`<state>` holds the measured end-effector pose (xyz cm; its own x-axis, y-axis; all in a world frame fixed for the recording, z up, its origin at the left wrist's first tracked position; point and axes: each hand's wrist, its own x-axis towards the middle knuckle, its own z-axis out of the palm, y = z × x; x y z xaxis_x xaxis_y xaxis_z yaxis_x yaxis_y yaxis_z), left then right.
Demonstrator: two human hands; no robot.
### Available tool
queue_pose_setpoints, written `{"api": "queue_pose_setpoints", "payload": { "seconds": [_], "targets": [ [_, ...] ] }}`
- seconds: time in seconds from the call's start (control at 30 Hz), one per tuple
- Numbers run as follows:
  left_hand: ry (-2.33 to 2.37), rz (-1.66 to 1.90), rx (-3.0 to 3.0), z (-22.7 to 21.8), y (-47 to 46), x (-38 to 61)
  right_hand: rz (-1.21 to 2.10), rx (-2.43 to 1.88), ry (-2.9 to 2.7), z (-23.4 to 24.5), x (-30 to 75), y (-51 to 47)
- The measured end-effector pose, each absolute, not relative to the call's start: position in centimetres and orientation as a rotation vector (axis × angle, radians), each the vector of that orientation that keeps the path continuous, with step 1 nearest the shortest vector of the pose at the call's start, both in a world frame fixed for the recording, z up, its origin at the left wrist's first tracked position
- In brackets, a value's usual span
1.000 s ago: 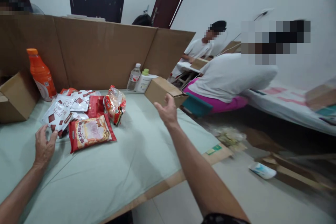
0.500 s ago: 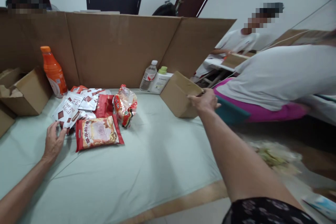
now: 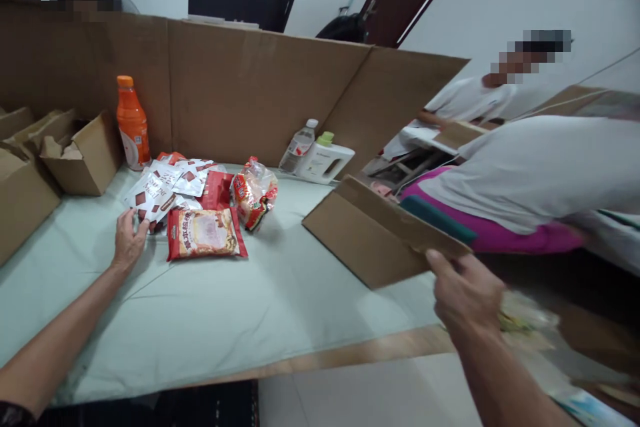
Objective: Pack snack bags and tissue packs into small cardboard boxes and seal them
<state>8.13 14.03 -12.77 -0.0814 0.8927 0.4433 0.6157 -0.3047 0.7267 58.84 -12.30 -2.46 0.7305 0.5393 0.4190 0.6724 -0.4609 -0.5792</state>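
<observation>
My right hand (image 3: 467, 290) grips the near edge of a brown cardboard box (image 3: 365, 237), thumb on one face and fingers behind it. The box is tilted over the right side of the table. On the left, my left hand (image 3: 131, 240) has its fingers apart, at the lower edge of a pile of white sachets (image 3: 155, 190) with brown squares; I cannot tell whether it presses on them. Close by lie a red and cream food packet (image 3: 207, 233), a plain red packet (image 3: 217, 190) and a clear bag with red print (image 3: 254, 193).
An orange bottle (image 3: 133, 127) stands near open cardboard boxes (image 3: 93, 153) at the left. A clear bottle (image 3: 299, 147) and a white jug with green cap (image 3: 325, 160) lean by the cardboard screen (image 3: 265, 80). A person in grey and magenta (image 3: 565, 173) is close on the right.
My right hand has drawn the box toward me and to the right, tilting it and uncovering the white jug. My left hand stays by the sachets. The view has shifted left.
</observation>
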Motion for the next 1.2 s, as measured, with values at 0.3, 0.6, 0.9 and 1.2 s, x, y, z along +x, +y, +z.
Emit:
{"api": "queue_pose_setpoints", "payload": {
  "seconds": [0.3, 0.6, 0.9, 1.2],
  "targets": [
    [1.482, 1.302, 1.907, -11.0, 12.0, 9.1, 0.018, -1.959, -0.654, -3.5, 49.0, -23.3],
    [0.887, 1.055, 2.232, -4.6, -1.3, 4.0, 0.292, -1.127, -1.595, -2.2, 40.5, -18.2],
    [0.758, 0.774, 1.99, -6.1, -4.3, 1.2, 0.813, -0.978, -1.874, 0.4, 37.8, -15.5],
    [0.838, 0.746, 1.899, -7.2, -3.8, 1.4, 0.967, -1.306, -2.316, 6.7, 35.0, -12.8]
  ]
}}
